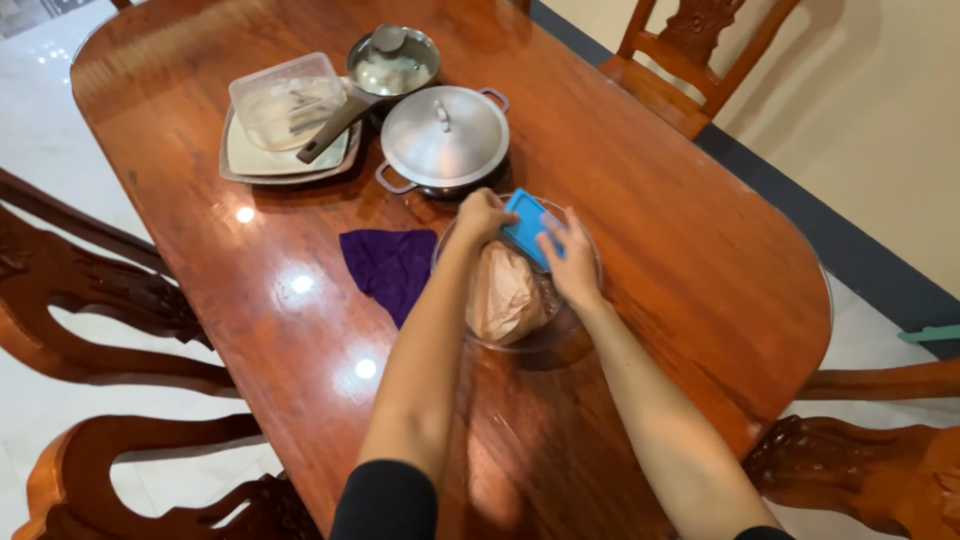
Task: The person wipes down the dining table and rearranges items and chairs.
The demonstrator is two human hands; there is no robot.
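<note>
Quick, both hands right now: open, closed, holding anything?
Left hand: closed on the blue flat square thing, over the glass bowl.
Right hand: fingers on the same blue thing; a full grip cannot be told.

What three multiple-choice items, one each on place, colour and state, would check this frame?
1. Where is the purple cloth?
A. Left of the glass bowl
B. On a chair
C. Under the pot

2. What colour is the flat tool in both hands?
A. Red
B. Blue
C. White

3. How is the pot?
A. Tipped over
B. Open
C. Lidded

Answers: 1 A, it lies flat on the table beside the bowl. 2 B, left hand and right hand grip a blue piece over the dough. 3 C, a metal lid sits on it.
</note>
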